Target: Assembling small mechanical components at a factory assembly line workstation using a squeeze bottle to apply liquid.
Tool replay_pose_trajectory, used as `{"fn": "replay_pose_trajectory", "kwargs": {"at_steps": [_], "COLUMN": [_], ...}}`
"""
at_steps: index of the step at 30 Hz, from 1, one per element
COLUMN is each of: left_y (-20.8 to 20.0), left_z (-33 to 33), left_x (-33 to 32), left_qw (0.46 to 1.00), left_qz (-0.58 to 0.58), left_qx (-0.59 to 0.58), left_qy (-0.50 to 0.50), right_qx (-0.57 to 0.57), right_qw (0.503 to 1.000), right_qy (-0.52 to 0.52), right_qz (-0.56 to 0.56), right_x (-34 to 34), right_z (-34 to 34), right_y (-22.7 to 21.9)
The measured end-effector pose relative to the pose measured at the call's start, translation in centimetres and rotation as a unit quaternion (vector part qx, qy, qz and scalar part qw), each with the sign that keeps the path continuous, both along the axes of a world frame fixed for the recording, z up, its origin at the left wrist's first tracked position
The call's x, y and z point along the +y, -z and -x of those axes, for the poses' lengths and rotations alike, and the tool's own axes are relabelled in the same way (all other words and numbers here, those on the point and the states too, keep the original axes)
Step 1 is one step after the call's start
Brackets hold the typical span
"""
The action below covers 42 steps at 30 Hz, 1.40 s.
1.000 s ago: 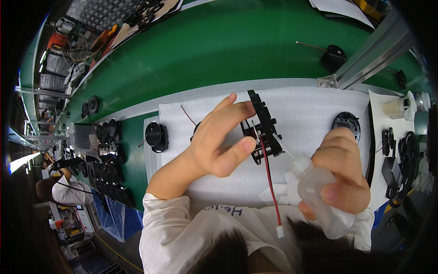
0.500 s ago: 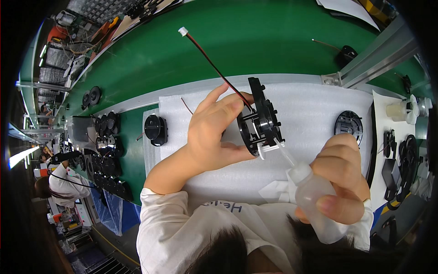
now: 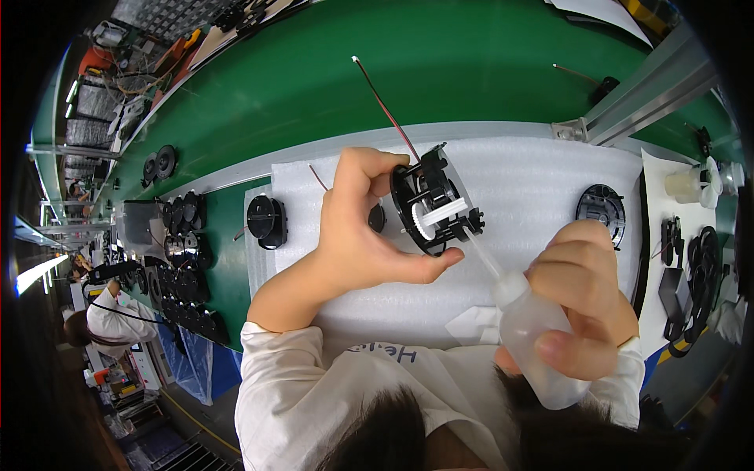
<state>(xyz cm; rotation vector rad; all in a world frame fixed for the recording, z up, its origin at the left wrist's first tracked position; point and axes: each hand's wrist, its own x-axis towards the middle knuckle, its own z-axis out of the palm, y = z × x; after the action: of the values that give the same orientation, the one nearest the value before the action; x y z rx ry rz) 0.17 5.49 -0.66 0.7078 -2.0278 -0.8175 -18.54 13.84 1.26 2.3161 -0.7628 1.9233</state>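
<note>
Holding black geared assembly (image 3: pixel 434 186) in left hand (image 3: pixel 353 231), over the middle of white foam sheet (image 3: pixel 522 192). Clamped between bent fingers at the upper end and thumb at the lower. Tilted, showing white gear (image 3: pixel 428 218) inside the open side. Trailing red-black wire (image 3: pixel 384 108) upward, seen against green bench top (image 3: pixel 471 71).

Gripping translucent squeeze bottle (image 3: pixel 538 345) in right hand (image 3: pixel 577 294), fingers wrapped around the body. Pointing nozzle (image 3: pixel 483 256) up-left at the assembly's lower right edge; can't tell if touching.

In the way: hiding most of a second black part (image 3: pixel 378 217) behind left hand; covering some of a folded white sheet (image 3: pixel 471 326) with the bottle; overlapping round black cover (image 3: pixel 601 210) slightly with right knuckles.

Also seeing round black unit (image 3: pixel 267 222) at the foam's left, well apart from left hand. Farther left, rows of black units (image 3: pixel 188 290) and a co-worker (image 3: pixel 118 318). Far right, cup (image 3: pixel 682 187), dark box (image 3: pixel 673 298), black cable (image 3: pixel 697 267). Upper right, metal post (image 3: pixel 652 94), well apart from both hands.
</note>
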Motion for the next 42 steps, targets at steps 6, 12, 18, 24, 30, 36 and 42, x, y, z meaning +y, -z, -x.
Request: {"fn": "replay_pose_trajectory", "kwargs": {"at_steps": [6, 12, 18, 24, 30, 36, 42], "left_y": [-0.6, -1.3, -1.5, -1.9, -1.6, -0.9, -0.4], "left_z": [-0.3, -0.1, 0.3, 0.3, 0.8, 3.2, 3.8], "left_x": [0.0, -0.1, -0.1, -0.5, -2.7, -12.7, -12.9], "left_qw": [0.991, 0.908, 0.849, 0.847, 0.929, 0.904, 0.809], "left_qz": [-0.120, -0.361, -0.451, -0.460, -0.299, -0.043, -0.002], "left_qx": [0.026, 0.170, 0.228, 0.206, 0.219, -0.348, -0.488], "left_qy": [0.053, 0.127, 0.153, 0.167, 0.024, -0.245, -0.327], "right_qx": [-0.018, -0.007, -0.004, -0.003, -0.147, -0.466, -0.529], "right_qw": [1.000, 1.000, 1.000, 1.000, 0.952, 0.714, 0.625], "right_qy": [-0.008, -0.016, -0.008, 0.007, -0.226, -0.197, -0.235], "right_qz": [0.017, 0.018, 0.006, -0.001, -0.146, -0.485, -0.524], "right_x": [-0.4, -0.4, -0.3, -0.3, -2.0, -4.2, -5.0], "right_z": [-0.2, -0.2, -0.2, -0.3, 0.7, 0.2, 1.0], "right_y": [0.4, 0.5, 0.5, 0.5, 2.4, 6.2, 6.8]}}
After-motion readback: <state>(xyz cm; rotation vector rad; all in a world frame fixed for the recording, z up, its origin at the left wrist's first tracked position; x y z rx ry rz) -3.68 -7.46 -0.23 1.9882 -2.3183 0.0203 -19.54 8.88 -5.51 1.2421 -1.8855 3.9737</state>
